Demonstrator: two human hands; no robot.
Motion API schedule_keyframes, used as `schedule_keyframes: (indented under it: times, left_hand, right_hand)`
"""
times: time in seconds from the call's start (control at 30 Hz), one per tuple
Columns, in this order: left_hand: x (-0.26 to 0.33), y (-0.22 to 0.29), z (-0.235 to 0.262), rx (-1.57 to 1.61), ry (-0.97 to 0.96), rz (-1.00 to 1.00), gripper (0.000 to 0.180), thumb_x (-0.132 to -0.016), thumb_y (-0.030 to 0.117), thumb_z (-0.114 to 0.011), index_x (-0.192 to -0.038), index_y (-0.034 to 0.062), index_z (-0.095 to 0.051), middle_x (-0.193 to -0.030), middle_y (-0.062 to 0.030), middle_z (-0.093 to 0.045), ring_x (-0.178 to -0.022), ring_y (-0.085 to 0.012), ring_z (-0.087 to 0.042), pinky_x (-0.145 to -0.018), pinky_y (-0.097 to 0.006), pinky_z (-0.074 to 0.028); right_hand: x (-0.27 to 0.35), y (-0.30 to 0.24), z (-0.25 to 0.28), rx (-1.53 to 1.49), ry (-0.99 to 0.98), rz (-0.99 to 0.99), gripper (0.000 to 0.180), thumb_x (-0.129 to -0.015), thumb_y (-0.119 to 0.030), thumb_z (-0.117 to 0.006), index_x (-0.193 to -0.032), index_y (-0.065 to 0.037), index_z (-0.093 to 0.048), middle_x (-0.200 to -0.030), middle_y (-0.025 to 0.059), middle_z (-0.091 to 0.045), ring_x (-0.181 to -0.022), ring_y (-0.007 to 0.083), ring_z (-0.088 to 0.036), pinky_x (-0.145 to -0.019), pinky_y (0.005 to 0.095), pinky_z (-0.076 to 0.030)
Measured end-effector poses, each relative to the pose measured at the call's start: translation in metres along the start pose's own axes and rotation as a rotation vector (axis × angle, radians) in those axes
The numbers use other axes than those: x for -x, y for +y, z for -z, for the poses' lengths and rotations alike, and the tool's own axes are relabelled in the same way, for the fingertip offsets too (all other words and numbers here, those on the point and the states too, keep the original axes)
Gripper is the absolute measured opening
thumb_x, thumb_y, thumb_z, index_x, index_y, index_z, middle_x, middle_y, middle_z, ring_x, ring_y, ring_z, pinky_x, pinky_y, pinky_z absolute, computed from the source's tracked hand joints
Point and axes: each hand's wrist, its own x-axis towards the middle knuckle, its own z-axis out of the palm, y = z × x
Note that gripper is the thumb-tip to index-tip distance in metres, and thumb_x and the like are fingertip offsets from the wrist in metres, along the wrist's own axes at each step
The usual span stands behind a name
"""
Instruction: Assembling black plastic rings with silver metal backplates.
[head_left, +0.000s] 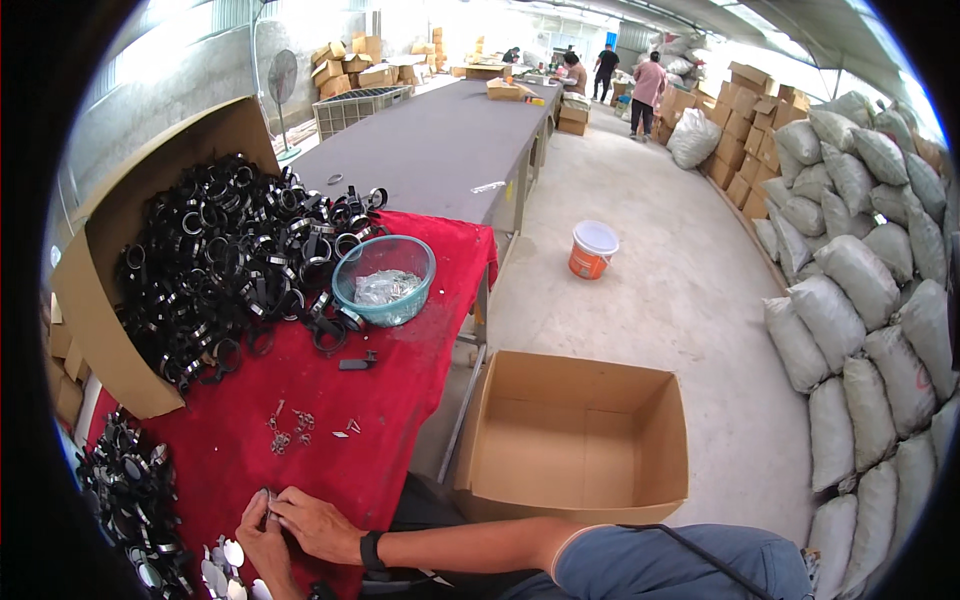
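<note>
Left hand [262, 540], right hand [318, 526]: fingertips pinching 1 small dark piece [267, 496] | beyond hands: loose metal parts [281, 440]

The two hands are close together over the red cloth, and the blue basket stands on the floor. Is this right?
Not quite: in the head view, the blue basket stands on the red cloth, not the floor. The left hand and right hand are close together over that cloth.

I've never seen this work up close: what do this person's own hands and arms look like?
Both the left hand and right hand are bare, without gloves. A black band circles the right wrist. A short blue-grey sleeve covers the right upper arm, crossed by a thin dark cord.
</note>
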Motion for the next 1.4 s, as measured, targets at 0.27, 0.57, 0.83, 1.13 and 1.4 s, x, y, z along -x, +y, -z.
schedule_keyframes:
  times: [0.27,0.57,0.83,1.13,1.4]
  left_hand:
    - [0.0,-0.001,0.0,-0.016,-0.046,-0.044,0.045,-0.089,-0.014,-0.061,-0.133,-0.0127,-0.072,-0.138,-0.0265,-0.074,-0.134,-0.0327,-0.069,-0.118,-0.04,-0.049]
    - [0.0,0.006,-0.003,0.044,-0.015,0.029,0.047,-0.088,-0.012,-0.063,-0.133,-0.0121,-0.073,-0.139,-0.0261,-0.073,-0.133,-0.0325,-0.069,-0.119,-0.039,-0.048]
    - [0.003,0.003,-0.003,-0.01,0.012,0.002,0.047,-0.085,-0.012,-0.061,-0.131,-0.0117,-0.075,-0.138,-0.0265,-0.074,-0.134,-0.0335,-0.068,-0.12,-0.04,-0.046]
    - [0.003,0.001,-0.005,0.062,0.009,0.017,0.049,-0.084,-0.013,-0.061,-0.131,-0.014,-0.073,-0.138,-0.0276,-0.073,-0.133,-0.0337,-0.069,-0.12,-0.039,-0.046]
    - [-0.008,-0.01,-0.003,-0.01,-0.013,-0.061,0.045,-0.086,-0.014,-0.063,-0.128,-0.0104,-0.076,-0.133,-0.0263,-0.076,-0.127,-0.0318,-0.072,-0.116,-0.038,-0.05]
  right_hand:
    - [-0.022,0.0,0.034,0.092,-0.169,-0.03,0.032,-0.102,-0.007,-0.064,-0.133,0.002,-0.064,-0.12,0.0194,-0.063,-0.113,0.0424,-0.065,-0.096,0.0485,-0.054]
    - [-0.011,0.002,0.029,0.017,-0.135,0.066,0.026,-0.103,-0.006,-0.061,-0.127,0.002,-0.065,-0.113,0.0197,-0.063,-0.109,0.0415,-0.066,-0.093,0.0491,-0.055]
    - [-0.001,0.008,0.038,0.202,-0.043,0.021,0.012,-0.103,-0.011,-0.063,-0.107,0.0,-0.067,-0.096,0.0174,-0.064,-0.094,0.0408,-0.068,-0.082,0.0511,-0.056]
    - [0.0,0.014,0.039,0.222,-0.049,0.055,0.015,-0.101,-0.01,-0.064,-0.111,0.001,-0.069,-0.099,0.0185,-0.067,-0.094,0.0419,-0.07,-0.082,0.0499,-0.057]
    - [-0.002,0.015,0.038,0.248,-0.005,0.104,0.012,-0.101,-0.012,-0.064,-0.103,-0.001,-0.068,-0.096,0.0183,-0.066,-0.093,0.0423,-0.068,-0.082,0.0523,-0.056]
